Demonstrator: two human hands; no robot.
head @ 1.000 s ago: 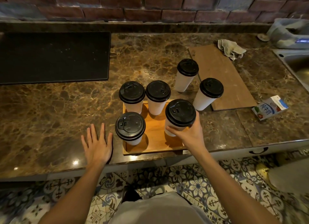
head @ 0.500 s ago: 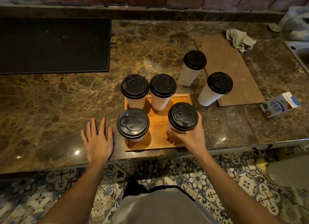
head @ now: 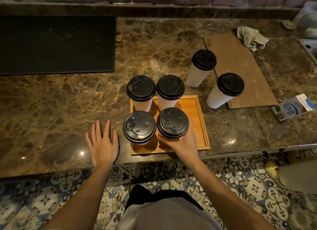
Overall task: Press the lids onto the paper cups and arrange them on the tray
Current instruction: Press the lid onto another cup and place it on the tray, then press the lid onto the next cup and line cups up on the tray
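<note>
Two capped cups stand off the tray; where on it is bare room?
The orange wooden tray is bare along its right side, between its rim and the black-lidded white paper cup that the right hand grips. Its left is crowded: four cups, two by two.

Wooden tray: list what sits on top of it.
Four lidded cups stand on the tray in two rows; the right hand grips the near-right cup. Lids hide their contents and that cup's base.
</note>
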